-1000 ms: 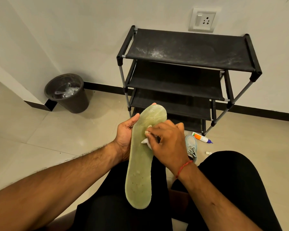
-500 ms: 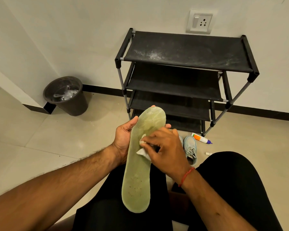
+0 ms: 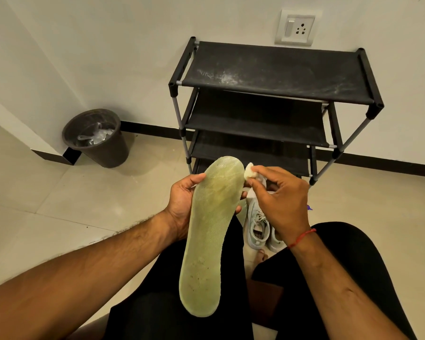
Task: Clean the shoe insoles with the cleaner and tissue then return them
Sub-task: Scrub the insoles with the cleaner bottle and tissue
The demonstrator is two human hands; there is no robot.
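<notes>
- We see a black shoe rack [image 3: 275, 77] against the white wall, its top shelf dusty, with a wall socket [image 3: 295, 27] above it.
- A dark bin [image 3: 96, 138] stands on the tiled floor [image 3: 47, 192] to the left.
- Pale shoes [image 3: 258, 227] sit on the floor between the knees, partly hidden behind the right hand [image 3: 280, 202].
- The left hand [image 3: 182, 200] grips the greenish insole [image 3: 210, 231] by its edges, held lengthwise over the lap.
- The right hand's fingers [image 3: 260, 174] pinch a small wad of tissue [image 3: 250, 171] just beside the insole's toe edge.
</notes>
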